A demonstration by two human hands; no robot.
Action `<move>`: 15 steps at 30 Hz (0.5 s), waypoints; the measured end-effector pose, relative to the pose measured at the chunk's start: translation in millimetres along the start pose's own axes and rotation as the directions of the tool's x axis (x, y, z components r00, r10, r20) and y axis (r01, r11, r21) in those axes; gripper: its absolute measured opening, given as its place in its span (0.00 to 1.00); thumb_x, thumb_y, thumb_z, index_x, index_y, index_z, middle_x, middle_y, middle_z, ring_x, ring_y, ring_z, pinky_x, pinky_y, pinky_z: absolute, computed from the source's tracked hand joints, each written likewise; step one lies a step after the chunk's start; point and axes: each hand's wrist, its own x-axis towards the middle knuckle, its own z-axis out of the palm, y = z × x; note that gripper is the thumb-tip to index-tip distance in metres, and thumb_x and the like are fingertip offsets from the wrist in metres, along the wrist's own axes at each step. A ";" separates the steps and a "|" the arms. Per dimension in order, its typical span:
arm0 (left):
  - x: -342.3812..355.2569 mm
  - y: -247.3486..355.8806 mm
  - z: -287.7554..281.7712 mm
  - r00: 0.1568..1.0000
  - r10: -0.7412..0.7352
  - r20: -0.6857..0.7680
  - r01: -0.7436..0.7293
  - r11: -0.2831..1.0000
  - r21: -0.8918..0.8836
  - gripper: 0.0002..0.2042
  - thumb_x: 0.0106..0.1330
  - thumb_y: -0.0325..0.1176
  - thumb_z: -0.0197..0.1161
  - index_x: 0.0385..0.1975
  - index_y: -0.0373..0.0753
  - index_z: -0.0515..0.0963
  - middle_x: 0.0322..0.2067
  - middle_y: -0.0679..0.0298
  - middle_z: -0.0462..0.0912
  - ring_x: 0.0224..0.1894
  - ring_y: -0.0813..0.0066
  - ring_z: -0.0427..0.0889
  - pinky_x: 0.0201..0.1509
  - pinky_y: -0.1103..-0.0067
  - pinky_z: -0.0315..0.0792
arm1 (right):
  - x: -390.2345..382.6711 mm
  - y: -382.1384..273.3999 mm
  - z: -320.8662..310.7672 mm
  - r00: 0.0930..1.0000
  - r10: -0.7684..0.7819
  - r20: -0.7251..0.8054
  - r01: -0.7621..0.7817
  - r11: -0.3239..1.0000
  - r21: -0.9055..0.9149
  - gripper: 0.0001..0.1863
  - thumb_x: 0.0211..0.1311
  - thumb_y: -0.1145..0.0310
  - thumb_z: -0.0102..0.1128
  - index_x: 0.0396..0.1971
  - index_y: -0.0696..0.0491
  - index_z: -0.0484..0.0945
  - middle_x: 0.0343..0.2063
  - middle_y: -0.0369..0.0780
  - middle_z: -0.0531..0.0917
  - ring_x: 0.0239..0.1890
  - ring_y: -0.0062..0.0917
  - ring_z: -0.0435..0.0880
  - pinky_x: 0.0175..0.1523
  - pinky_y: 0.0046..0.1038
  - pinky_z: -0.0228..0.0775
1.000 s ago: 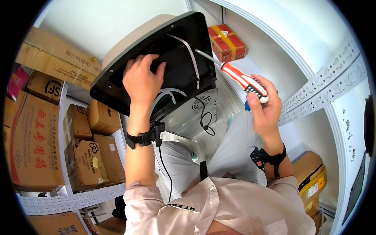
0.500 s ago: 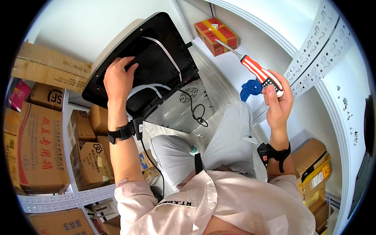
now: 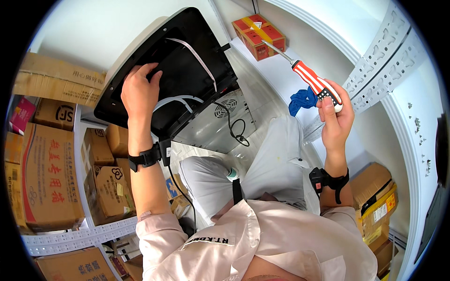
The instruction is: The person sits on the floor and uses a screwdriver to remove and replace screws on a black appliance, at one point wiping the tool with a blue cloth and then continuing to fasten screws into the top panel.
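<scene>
My left hand has its fingers hooked on the black underside of a raised panel with a beige outer shell, a pale strip and white tubing. My right hand grips a screwdriver by its red, white and black handle; the metal shaft points up-left, away from the panel. Below the panel stands a silver metal unit with a round vent and a looped black cable.
Cardboard boxes fill shelves on the left; more lie lower right. A red box and crumpled blue item rest on a white shelf. Perforated rails run upper right. Small screws dot the right white surface.
My right hand has moved right with the screwdriver, bringing it clear of the panel's edge. My left hand and the panel appear farther left and slightly higher in view.
</scene>
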 end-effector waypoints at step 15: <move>0.6 13.6 -12.5 0.989 -0.009 0.146 0.017 0.998 -0.057 0.20 0.63 0.37 0.69 0.53 0.36 0.80 0.45 0.51 0.83 0.49 0.53 0.82 0.53 0.67 0.75 | -5.5 -9.9 -0.8 0.986 -0.160 0.038 0.160 0.987 -0.007 0.21 0.68 0.66 0.63 0.54 0.62 0.73 0.38 0.38 0.83 0.37 0.16 0.79 0.43 0.20 0.72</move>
